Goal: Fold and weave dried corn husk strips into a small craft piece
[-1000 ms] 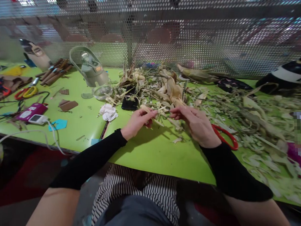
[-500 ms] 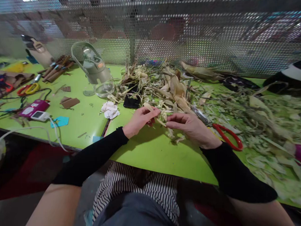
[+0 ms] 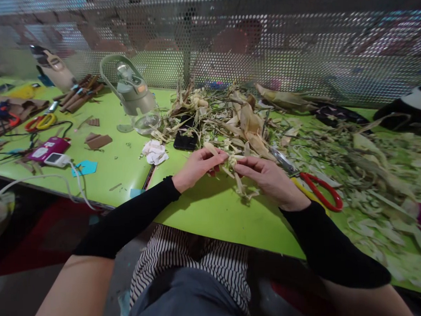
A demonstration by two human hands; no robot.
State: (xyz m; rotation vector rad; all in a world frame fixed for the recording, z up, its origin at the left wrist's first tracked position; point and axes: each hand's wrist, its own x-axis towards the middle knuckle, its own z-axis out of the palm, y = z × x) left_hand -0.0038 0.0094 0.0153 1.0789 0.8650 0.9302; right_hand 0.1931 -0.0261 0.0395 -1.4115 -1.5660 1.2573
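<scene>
My left hand [image 3: 200, 166] pinches a bundle of pale corn husk strips [image 3: 238, 182] between thumb and fingers, a strip poking up past the knuckles. From the other side my right hand [image 3: 268, 179] grips the same bundle at a small knotted or braided clump. Loose strip ends dangle below, just over the green table [image 3: 212, 222]. Behind the hands lies a heap of dried husks [image 3: 247, 122]. Scissors with red and yellow handles [image 3: 324, 191] rest right beside my right wrist, blades pointing toward the heap. My fingertips partly hide the bundle.
A crumpled tissue [image 3: 155, 152] and a black phone [image 3: 185, 139] lie left of the heap. A clear bottle with a green lid [image 3: 134, 94] stands behind them. Further left are a purple box [image 3: 49, 150] with a white cable and more scissors [image 3: 40, 122]. Husk scraps [image 3: 373, 170] cover the right side.
My right hand's fingers have shifted slightly up and closer to my left hand, onto the clump. The hanging strips have swung a little. The view has moved slightly.
</scene>
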